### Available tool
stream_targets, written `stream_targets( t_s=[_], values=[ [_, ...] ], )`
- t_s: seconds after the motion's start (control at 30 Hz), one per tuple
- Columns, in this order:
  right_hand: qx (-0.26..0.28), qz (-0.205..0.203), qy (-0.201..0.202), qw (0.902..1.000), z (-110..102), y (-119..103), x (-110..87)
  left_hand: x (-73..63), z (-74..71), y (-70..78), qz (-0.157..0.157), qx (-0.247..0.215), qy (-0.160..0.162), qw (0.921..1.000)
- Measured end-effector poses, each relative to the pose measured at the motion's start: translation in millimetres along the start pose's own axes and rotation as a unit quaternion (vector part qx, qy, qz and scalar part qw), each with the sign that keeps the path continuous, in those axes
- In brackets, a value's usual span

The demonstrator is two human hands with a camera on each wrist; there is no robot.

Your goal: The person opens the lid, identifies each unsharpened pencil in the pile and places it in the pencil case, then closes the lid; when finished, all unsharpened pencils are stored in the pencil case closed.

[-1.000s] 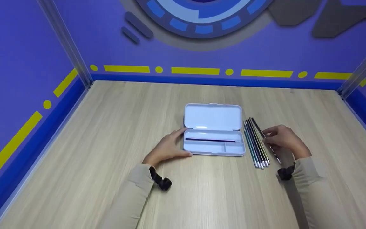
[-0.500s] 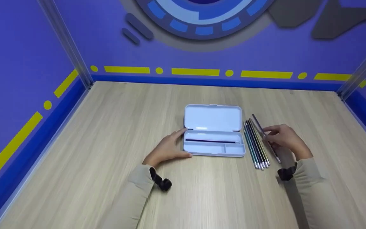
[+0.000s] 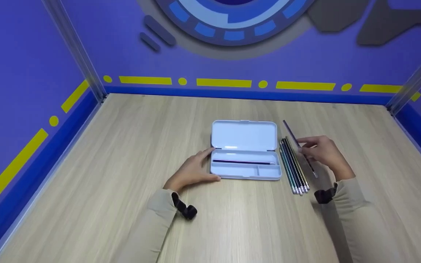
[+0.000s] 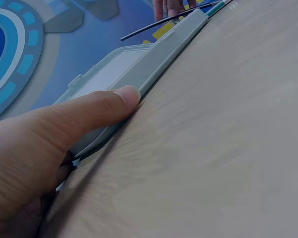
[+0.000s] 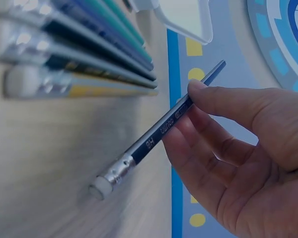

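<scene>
A white pencil case [image 3: 232, 172] lies with its lid [image 3: 244, 135] raised at the back. One dark pencil [image 3: 243, 162] lies in its long rear compartment. My left hand [image 3: 192, 170] holds the case by its left end, thumb along the front wall, as the left wrist view also shows. My right hand [image 3: 323, 153] pinches a dark pencil [image 5: 166, 120] marked HB between thumb and fingers. That pencil is tilted, its white eraser end towards me, and is above the table. Just left of it, several pencils [image 3: 294, 168] lie side by side, erasers towards me.
The wooden tabletop [image 3: 130, 146] runs back to a blue-purple printed wall [image 3: 225, 65]. Metal posts [image 3: 75, 47] stand at its corners. The row of pencils lies close to the case's right side.
My right hand has lifted the dark pencil off the table and moved it slightly away from me and to the left. The left hand and the case have stayed in place.
</scene>
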State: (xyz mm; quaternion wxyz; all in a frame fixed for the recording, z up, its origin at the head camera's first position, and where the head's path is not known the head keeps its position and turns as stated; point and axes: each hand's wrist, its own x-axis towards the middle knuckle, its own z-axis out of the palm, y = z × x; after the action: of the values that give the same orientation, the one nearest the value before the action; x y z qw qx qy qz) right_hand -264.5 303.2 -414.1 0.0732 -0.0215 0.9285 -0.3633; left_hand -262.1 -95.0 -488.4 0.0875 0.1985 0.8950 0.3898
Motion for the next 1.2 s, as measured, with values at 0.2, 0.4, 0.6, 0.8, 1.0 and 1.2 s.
stream_targets(
  t_s=[0.2, 0.4, 0.6, 0.8, 1.0, 1.2],
  values=[
    [0.001, -0.016, 0.010, 0.9998, 1, -12, 2.5, 0.2, -0.3, 0.0, 0.000, 0.000, 0.001, 1.0000],
    [-0.007, -0.049, 0.030, 0.9983, 5, -23, 6.0, -0.6, -0.4, 0.3, -0.006, -0.001, -0.002, 1.0000],
    [-0.015, -0.059, 0.036, 0.9975, 9, -34, 11.1, -0.8, -0.7, 1.3, -0.004, 0.001, -0.002, 1.0000],
    [-0.008, -0.073, 0.025, 0.9970, 15, -45, 15.9, -0.6, -0.5, 1.5, -0.002, 0.002, -0.001, 1.0000],
    [-0.026, -0.102, 0.031, 0.9939, 22, -56, 19.8, -0.4, -0.5, 2.0, -0.005, 0.000, 0.000, 1.0000],
    [-0.029, -0.121, 0.024, 0.9920, 30, -67, 23.1, -0.3, -0.4, 2.5, -0.008, -0.004, -0.001, 1.0000]
  ],
)
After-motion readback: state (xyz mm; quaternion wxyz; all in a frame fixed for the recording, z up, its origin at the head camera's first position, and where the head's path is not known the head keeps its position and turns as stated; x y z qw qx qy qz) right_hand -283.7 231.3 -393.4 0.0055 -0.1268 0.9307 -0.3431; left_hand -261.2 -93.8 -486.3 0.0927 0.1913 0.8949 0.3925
